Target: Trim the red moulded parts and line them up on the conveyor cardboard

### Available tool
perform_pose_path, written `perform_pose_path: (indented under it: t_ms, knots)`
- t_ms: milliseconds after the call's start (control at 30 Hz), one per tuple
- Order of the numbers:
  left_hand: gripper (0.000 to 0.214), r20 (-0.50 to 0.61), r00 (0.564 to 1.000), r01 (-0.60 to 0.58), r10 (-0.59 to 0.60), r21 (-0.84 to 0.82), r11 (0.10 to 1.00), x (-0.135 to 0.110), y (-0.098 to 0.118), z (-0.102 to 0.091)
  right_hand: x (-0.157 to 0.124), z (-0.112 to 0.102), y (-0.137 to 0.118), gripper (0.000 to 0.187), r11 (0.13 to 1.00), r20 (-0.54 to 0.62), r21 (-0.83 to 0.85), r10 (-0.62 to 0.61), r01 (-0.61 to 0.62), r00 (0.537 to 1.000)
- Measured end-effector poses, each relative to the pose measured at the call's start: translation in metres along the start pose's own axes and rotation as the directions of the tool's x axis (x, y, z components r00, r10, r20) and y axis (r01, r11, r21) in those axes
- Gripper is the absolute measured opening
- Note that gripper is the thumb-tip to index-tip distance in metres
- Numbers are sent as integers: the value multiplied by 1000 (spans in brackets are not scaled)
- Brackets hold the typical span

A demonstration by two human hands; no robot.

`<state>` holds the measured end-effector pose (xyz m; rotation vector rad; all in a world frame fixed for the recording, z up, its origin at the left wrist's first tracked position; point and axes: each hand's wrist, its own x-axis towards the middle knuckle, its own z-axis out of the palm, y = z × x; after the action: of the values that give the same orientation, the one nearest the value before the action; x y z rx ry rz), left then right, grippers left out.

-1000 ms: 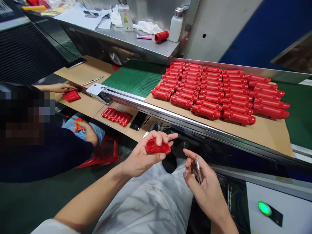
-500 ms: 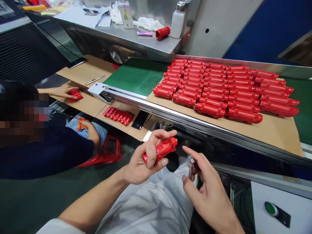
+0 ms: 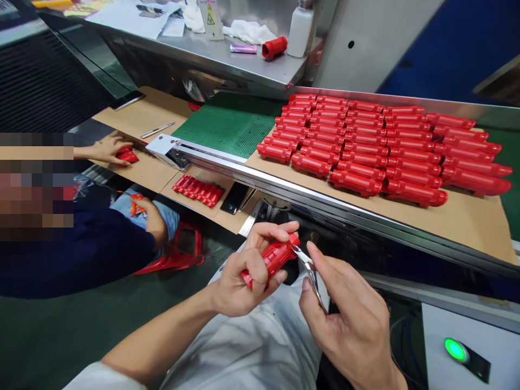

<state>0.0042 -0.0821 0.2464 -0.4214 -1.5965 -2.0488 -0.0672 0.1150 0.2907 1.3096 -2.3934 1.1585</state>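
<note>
My left hand (image 3: 244, 276) is closed round a red ribbed plastic part (image 3: 271, 260), held over my lap with its end pointing up and right. My right hand (image 3: 345, 319) grips a small pair of metal cutters (image 3: 309, 268), whose tips touch the upper end of the part. Beyond my hands, several rows of the same red parts (image 3: 377, 146) lie on a cardboard sheet (image 3: 447, 222) on the conveyor.
A co-worker sits at the left, one hand (image 3: 109, 149) on a red part on a cardboard-covered ledge. More red parts (image 3: 197, 190) and a phone (image 3: 234, 197) lie on that ledge. A green light (image 3: 454, 349) glows at the lower right. The steel shelf behind holds a white bottle (image 3: 300, 30) and papers.
My right hand has brought the cutters up to the end of the red part, which my left hand has turned and steadied. The co-worker's hand has shifted on the ledge.
</note>
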Motion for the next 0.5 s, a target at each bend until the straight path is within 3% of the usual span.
perform_pose_path:
  t_ms: [500]
  knots:
    - [42,4,997,-75,75,81,994,-7,-8,0,-2,1,1,59,999,-1,-45,-20,19,1000]
